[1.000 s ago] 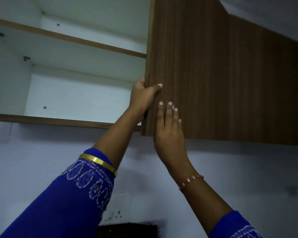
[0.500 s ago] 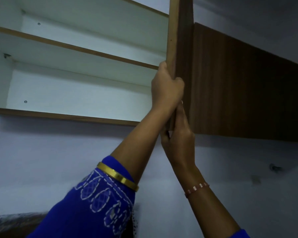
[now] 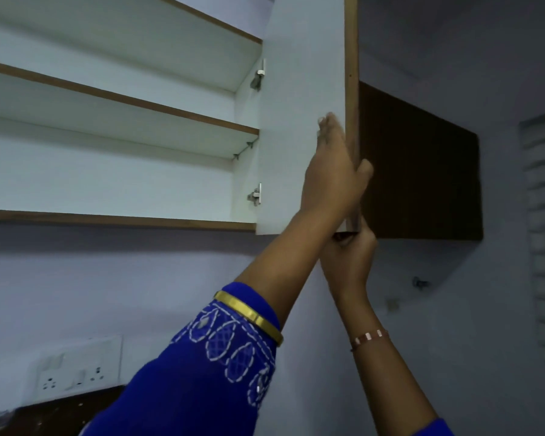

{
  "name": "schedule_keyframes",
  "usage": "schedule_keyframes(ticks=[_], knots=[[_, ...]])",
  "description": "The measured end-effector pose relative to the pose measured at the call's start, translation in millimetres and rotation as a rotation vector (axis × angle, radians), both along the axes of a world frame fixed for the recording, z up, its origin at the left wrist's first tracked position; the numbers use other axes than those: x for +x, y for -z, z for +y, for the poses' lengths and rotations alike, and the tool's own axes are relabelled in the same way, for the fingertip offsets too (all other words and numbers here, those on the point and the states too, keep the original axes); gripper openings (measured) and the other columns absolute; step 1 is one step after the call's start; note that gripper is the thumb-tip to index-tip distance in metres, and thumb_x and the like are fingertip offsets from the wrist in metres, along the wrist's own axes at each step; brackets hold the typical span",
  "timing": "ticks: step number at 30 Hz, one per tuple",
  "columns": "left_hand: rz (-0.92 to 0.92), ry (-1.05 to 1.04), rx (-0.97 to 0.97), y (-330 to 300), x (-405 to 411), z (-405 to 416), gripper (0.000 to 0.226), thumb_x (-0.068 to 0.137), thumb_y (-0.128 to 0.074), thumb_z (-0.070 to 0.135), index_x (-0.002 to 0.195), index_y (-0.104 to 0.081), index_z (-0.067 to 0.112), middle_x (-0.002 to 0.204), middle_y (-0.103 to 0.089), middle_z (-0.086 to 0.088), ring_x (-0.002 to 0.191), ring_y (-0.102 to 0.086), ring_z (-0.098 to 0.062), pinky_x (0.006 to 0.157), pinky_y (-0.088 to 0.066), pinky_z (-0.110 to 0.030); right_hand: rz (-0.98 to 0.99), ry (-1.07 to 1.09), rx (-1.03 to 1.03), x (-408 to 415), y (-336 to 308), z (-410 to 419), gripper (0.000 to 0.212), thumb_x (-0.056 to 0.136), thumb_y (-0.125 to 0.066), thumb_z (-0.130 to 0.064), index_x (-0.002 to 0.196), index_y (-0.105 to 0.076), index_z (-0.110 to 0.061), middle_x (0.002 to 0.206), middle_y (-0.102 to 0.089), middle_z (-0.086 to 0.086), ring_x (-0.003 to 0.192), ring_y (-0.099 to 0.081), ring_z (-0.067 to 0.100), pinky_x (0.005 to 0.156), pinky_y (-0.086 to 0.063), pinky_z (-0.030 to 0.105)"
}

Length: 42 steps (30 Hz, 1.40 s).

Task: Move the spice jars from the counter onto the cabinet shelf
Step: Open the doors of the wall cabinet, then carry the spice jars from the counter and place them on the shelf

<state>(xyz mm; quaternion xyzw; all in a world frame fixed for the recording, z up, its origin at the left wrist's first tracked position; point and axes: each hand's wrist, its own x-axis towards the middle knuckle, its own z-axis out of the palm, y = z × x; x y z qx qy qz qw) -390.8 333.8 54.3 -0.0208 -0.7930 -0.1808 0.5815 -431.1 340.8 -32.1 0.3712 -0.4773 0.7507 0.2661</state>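
The left hand (image 3: 332, 174) is laid against the free edge of the open cabinet door (image 3: 299, 121), palm on the white inner face with the fingers stretched upward and nearly straight, while the thumb is hooked round the brown edge to the outer side. The right hand (image 3: 350, 262) is held just below it at the door's bottom corner; its fingers are curled up at that corner, but most of them are covered by the left forearm and the door edge — whether the corner is truly gripped cannot be told for certain. A gold bangle (image 3: 249, 316) is worn over the embroidered blue sleeve (image 3: 208, 372) on the left arm, and a beaded bracelet (image 3: 368, 338) on the right wrist.

Beyond the door, the cabinet shelf (image 3: 123, 100) is seen bare and white, with two hinges (image 3: 255, 196) on the right wall. A closed brown cabinet (image 3: 422, 171) is partly hidden behind the door. A wall socket (image 3: 76, 368) is seen at lower left, above a dark counter (image 3: 44, 413) that is cut off by the frame — no spice jars can be made out anywhere in view.
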Motion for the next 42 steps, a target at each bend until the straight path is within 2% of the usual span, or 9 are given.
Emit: schedule_keyframes(ticks=[4,9,15,19,24,29,33,39,42], knots=[[-0.145,-0.110,-0.146,3,-28,11,0.084,0.089,-0.054,0.041,0.148,-0.006,0.006,0.158,-0.013,-0.011,0.143,-0.025,-0.025,0.113,-0.028,-0.033,-0.163,-0.120,-0.110,-34,-2,24,0.038,0.079,-0.068,0.001,0.116,-0.058,0.001,0.105,-0.065,0.010,0.091,-0.060,0.013,0.069,-0.050,0.012],[-0.342,-0.114,-0.192,12,-69,22,0.081,0.092,-0.046,0.043,0.149,-0.001,0.008,0.159,-0.004,-0.009,0.144,-0.022,-0.027,0.114,-0.026,-0.036,-0.280,-0.239,-0.200,-77,-4,44,0.046,0.077,-0.070,0.002,0.121,-0.056,-0.002,0.106,-0.062,0.004,0.090,-0.061,0.012,0.069,-0.054,0.015],[-0.294,-0.068,-0.152,21,-85,19,0.079,0.093,-0.044,0.043,0.149,0.002,0.010,0.159,0.002,-0.006,0.147,-0.010,-0.022,0.117,-0.019,-0.033,-0.279,-0.270,-0.183,-96,-2,44,0.043,0.079,-0.068,0.003,0.120,-0.056,-0.001,0.107,-0.063,0.009,0.098,-0.060,0.017,0.074,-0.053,0.019],[-0.296,-0.062,-0.147,21,-79,18,0.078,0.093,-0.044,0.042,0.149,0.000,0.009,0.159,0.000,-0.007,0.146,-0.012,-0.022,0.117,-0.019,-0.033,-0.253,-0.198,-0.168,-92,4,40,0.043,0.080,-0.069,-0.001,0.121,-0.056,0.003,0.116,-0.064,0.015,0.104,-0.063,0.020,0.073,-0.054,0.015],[-0.291,-0.058,-0.104,34,-63,11,0.060,0.099,-0.036,0.032,0.148,-0.012,0.008,0.158,-0.012,-0.009,0.145,-0.019,-0.022,0.116,-0.018,-0.029,-0.302,-0.157,-0.140,-74,5,38,0.037,0.085,-0.063,-0.002,0.121,-0.056,0.003,0.122,-0.063,0.017,0.113,-0.061,0.024,0.095,-0.050,0.029],[-0.301,-0.042,-0.006,73,-35,-16,0.048,0.100,-0.034,0.023,0.145,-0.027,0.005,0.154,-0.025,-0.014,0.146,-0.015,-0.025,0.119,-0.015,-0.035,-0.324,-0.032,-0.031,-52,26,22,0.021,0.093,-0.054,-0.014,0.110,-0.062,-0.005,0.104,-0.068,0.007,0.093,-0.062,0.012,0.085,-0.049,0.027],[-0.271,-0.140,-0.003,104,2,-52,0.045,0.099,-0.035,0.020,0.142,-0.032,0.006,0.154,-0.026,-0.014,0.146,-0.017,-0.024,0.120,-0.015,-0.036,-0.300,-0.028,0.069,-17,56,-6,0.037,0.096,-0.049,-0.015,0.131,-0.052,-0.003,0.133,-0.056,0.010,0.124,-0.052,0.019,0.103,-0.042,0.026],[-0.317,-0.407,-0.054,153,76,-113,0.043,0.098,-0.035,0.015,0.141,-0.035,0.005,0.152,-0.031,-0.014,0.144,-0.022,-0.024,0.118,-0.013,-0.032,-0.182,-0.073,0.245,42,103,-69,0.037,0.096,-0.048,-0.016,0.132,-0.050,-0.005,0.138,-0.053,0.009,0.131,-0.047,0.019,0.106,-0.037,0.024],[-0.363,-0.532,-0.031,180,117,-141,0.043,0.099,-0.035,0.016,0.140,-0.036,0.008,0.152,-0.031,-0.011,0.144,-0.024,-0.024,0.118,-0.015,-0.030,-0.110,-0.101,0.356,79,125,-102,0.039,0.097,-0.046,-0.017,0.134,-0.049,-0.006,0.141,-0.050,0.010,0.133,-0.045,0.022,0.110,-0.036,0.030]])
